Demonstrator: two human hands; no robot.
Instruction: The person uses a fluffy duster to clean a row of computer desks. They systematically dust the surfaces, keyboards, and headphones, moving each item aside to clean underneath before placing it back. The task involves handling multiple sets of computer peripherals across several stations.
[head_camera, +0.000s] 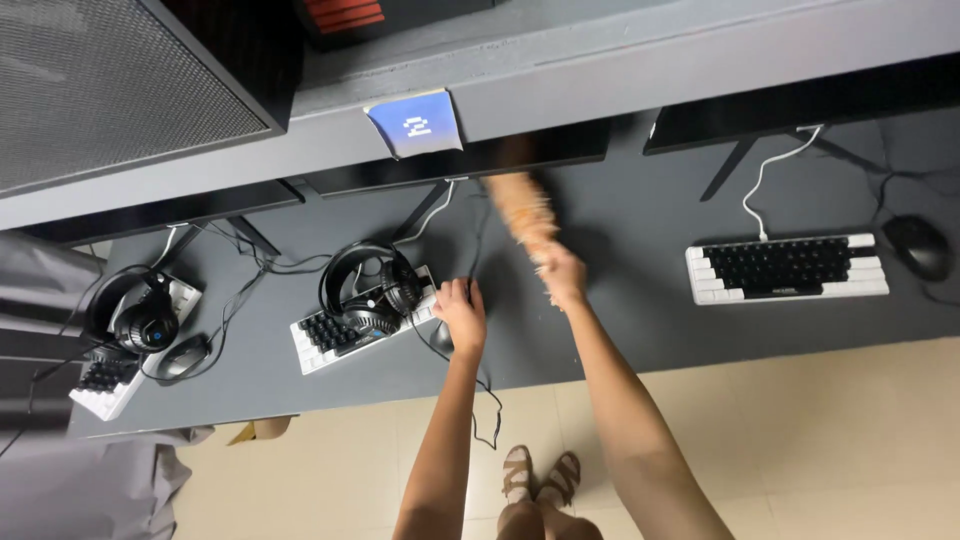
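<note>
Desk, long and dark grey, spanning the whole view, with a row of black monitors along its far edge. Keyboard off to the right, white frame with black keys, white cable curling up from it, black mouse just beside. Second keyboard near the middle, same colours, tilted, carrying black headphones across its keys. Feather duster, tan and fluffy, blurred by motion, raised over the desk between the middle monitor and the right hand, head pointing away toward the screen. Right hand clenched around the duster's handle. Left hand curled over a small black mouse just right of the middle keyboard, grasping it from above
</note>
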